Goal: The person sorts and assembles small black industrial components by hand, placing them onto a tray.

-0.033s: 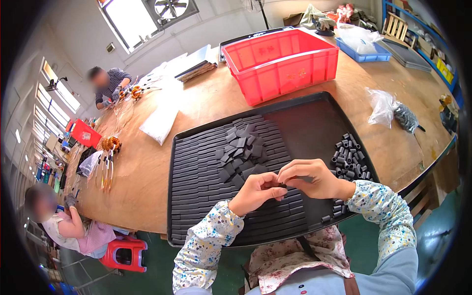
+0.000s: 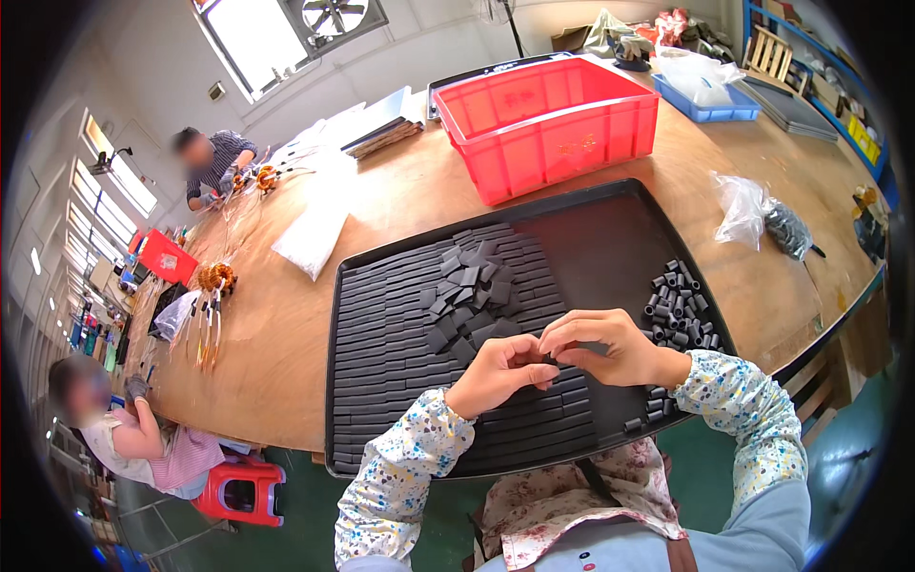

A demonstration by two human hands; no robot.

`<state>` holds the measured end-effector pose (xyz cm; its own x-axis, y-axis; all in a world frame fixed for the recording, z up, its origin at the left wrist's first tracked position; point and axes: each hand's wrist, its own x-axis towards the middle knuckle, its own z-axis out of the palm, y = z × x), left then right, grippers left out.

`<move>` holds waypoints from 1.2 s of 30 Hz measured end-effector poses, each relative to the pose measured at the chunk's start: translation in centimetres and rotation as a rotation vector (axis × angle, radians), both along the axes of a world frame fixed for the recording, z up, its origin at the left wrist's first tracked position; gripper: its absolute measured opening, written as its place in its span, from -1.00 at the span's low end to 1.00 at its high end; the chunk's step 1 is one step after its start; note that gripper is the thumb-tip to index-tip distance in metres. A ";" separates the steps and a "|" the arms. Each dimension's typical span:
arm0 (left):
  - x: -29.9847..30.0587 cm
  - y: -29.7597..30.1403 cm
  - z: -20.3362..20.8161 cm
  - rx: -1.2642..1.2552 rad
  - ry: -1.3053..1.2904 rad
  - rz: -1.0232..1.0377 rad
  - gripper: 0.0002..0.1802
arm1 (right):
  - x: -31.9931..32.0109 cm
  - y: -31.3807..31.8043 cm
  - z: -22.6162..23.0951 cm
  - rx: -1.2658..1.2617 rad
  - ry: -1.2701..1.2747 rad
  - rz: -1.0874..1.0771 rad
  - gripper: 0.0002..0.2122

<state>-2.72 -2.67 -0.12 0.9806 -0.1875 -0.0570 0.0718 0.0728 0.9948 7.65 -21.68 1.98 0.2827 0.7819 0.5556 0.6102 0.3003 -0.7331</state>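
Note:
My left hand and my right hand meet above the front part of a black tray, fingertips pinched together. A small dark bit shows between them, but the fingers hide most of it, so its kind cannot be told. Under my left hand, rows of flat black strips fill the tray's left and middle. On these rows lies a loose heap of thin black square pieces, just beyond my left fingers. Short black tubes are piled along the tray's right side, beside my right wrist.
Behind the tray stands a red plastic crate. A blue bin and clear plastic bags are at the right. Copper coils with wires and a white packet lie left. Two people work at the table's left side.

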 end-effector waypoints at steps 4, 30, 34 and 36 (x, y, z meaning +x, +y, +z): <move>0.0 0.2 -0.3 -0.050 -0.002 -0.029 -0.75 | 0.1 -0.3 0.5 -0.039 0.061 0.043 -0.70; 1.2 3.8 -0.6 1.075 -0.693 0.331 -0.71 | 15.3 13.5 -4.6 -0.341 0.466 -0.956 -0.86; 1.1 3.6 -0.1 1.075 -0.730 0.322 -0.79 | 15.5 13.5 -4.4 -0.416 0.177 -0.923 -0.86; 1.0 3.4 0.1 1.056 -0.751 0.317 -0.81 | 15.6 13.4 -4.2 -0.489 0.171 -0.884 -0.86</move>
